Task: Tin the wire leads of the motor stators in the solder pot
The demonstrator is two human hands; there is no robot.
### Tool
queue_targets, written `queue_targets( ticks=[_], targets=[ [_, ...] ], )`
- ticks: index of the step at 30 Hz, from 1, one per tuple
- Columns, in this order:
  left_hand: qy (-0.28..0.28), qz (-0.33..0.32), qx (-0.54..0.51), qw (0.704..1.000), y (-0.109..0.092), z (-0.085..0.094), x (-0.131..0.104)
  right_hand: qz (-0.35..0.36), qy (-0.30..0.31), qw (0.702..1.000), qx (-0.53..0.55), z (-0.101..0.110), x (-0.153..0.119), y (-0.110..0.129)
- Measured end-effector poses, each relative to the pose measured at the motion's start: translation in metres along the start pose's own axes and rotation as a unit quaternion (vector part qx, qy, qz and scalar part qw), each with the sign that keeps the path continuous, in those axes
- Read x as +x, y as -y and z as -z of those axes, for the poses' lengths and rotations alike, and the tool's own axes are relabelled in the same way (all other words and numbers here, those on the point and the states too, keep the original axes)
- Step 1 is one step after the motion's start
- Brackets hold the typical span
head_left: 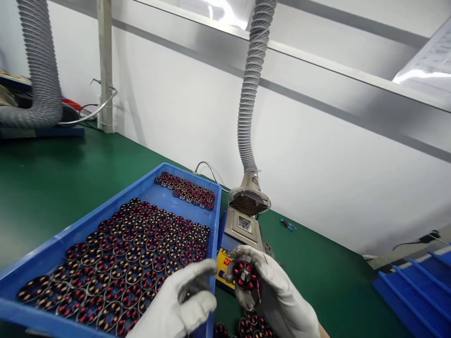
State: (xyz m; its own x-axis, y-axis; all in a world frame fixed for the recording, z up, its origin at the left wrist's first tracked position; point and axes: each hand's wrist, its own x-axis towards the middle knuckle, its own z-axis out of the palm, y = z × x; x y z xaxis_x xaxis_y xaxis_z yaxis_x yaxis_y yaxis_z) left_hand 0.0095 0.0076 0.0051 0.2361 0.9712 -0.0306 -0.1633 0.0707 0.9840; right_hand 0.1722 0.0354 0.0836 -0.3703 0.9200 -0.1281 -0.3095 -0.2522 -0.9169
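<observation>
My right hand (pixel 275 286), in a white glove with grey-stained fingertips, grips a small round motor stator (pixel 244 276) with red windings and a thin red wire at its side. My left hand (pixel 181 303), also gloved, is over the near right edge of the blue tray (pixel 88 218). Its thumb and curled fingers are apart, with no part visibly held between them. Rows of stators (pixel 134 253) with red or copper-coloured windings lie in the tray, and a smaller group (pixel 188 190) sits at its far end. More stators (pixel 252 326) are below my right hand, partly cut off.
Behind my right hand stands a metal-topped device (pixel 243 225) with a yellow panel and red digits. A grey flexible duct (pixel 252 89) hangs over it, ending in a hood (pixel 249 199). Blue-handled pliers (pixel 288 225) lie on the green table (pixel 317 263); blue ribbed trays (pixel 419 291) are at right.
</observation>
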Motion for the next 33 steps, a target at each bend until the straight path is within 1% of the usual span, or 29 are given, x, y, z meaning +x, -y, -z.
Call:
queue_targets(
  ticks=[1,2,4,6,8,11,14,16,18,19,21,22,23,24,25,26,27,28,30,31,33],
  targets=[
    [0.011,-0.037,-0.062,0.997,-0.010,-0.001,0.002,0.005,-0.005,1.000,-0.006,-0.005,-0.001,-0.003],
    [0.012,-0.056,-0.097,0.994,-0.021,-0.003,0.003,0.014,-0.013,1.000,-0.012,-0.009,-0.002,-0.005],
    [-0.010,-0.059,-0.126,0.990,-0.038,-0.007,0.004,0.028,-0.027,0.999,-0.034,-0.014,-0.002,-0.009],
    [-0.035,-0.055,-0.133,0.989,-0.049,-0.009,0.004,0.034,-0.042,0.997,-0.059,-0.016,-0.001,-0.013],
    [-0.042,-0.061,-0.133,0.988,-0.051,-0.010,0.002,0.042,-0.054,0.995,-0.076,-0.017,0.001,-0.017],
    [-0.045,-0.077,-0.141,0.986,-0.048,-0.007,0.001,0.054,-0.057,0.992,-0.094,-0.017,0.007,-0.026],
    [-0.064,-0.090,-0.173,0.979,-0.045,-0.003,0.001,0.054,-0.059,0.991,-0.107,-0.016,0.015,-0.043],
    [-0.079,-0.100,-0.197,0.972,-0.046,0.002,0.002,0.060,-0.061,0.992,-0.092,-0.015,0.020,-0.058],
    [-0.112,-0.122,-0.221,0.961,-0.048,0.012,0.002,0.065,-0.066,0.993,-0.076,-0.015,0.023,-0.072],
    [-0.139,-0.139,-0.232,0.953,-0.049,0.019,0.001,0.064,-0.069,0.993,-0.068,-0.016,0.024,-0.076],
    [-0.194,-0.166,-0.244,0.935,-0.049,0.037,-0.001,0.044,-0.072,0.995,-0.049,-0.019,0.026,-0.078],
    [-0.212,-0.169,-0.217,0.938,-0.048,0.047,-0.004,0.031,-0.068,0.997,-0.034,-0.022,0.028,-0.075],
    [-0.218,-0.165,-0.160,0.948,-0.047,0.057,-0.007,0.020,-0.061,0.998,-0.014,-0.025,0.031,-0.071],
    [-0.209,-0.153,-0.064,0.964,-0.044,0.065,-0.011,0.020,-0.056,0.998,-0.001,-0.028,0.037,-0.067],
    [-0.180,-0.136,0.045,0.973,-0.040,0.072,-0.014,0.031,-0.054,0.998,-0.011,-0.030,0.045,-0.062],
    [-0.137,-0.116,0.154,0.972,-0.035,0.077,-0.018,0.050,-0.058,0.996,-0.043,-0.032,0.057,-0.059],
    [-0.088,-0.098,0.245,0.960,-0.030,0.080,-0.020,0.073,-0.067,0.991,-0.089,-0.033,0.072,-0.057],
    [-0.040,-0.083,0.310,0.946,-0.025,0.082,-0.023,0.096,-0.081,0.978,-0.165,-0.034,0.089,-0.057],
    [0.031,-0.060,0.389,0.919,-0.015,0.082,-0.026,0.102,-0.105,0.958,-0.247,-0.036,0.130,-0.063],
    [0.051,-0.053,0.409,0.909,-0.011,0.082,-0.026,0.095,-0.115,0.947,-0.286,-0.037,0.151,-0.069],
    [0.066,-0.043,0.424,0.902,-0.004,0.083,-0.026,0.070,-0.128,0.916,-0.375,-0.041,0.192,-0.083]
  ],
)
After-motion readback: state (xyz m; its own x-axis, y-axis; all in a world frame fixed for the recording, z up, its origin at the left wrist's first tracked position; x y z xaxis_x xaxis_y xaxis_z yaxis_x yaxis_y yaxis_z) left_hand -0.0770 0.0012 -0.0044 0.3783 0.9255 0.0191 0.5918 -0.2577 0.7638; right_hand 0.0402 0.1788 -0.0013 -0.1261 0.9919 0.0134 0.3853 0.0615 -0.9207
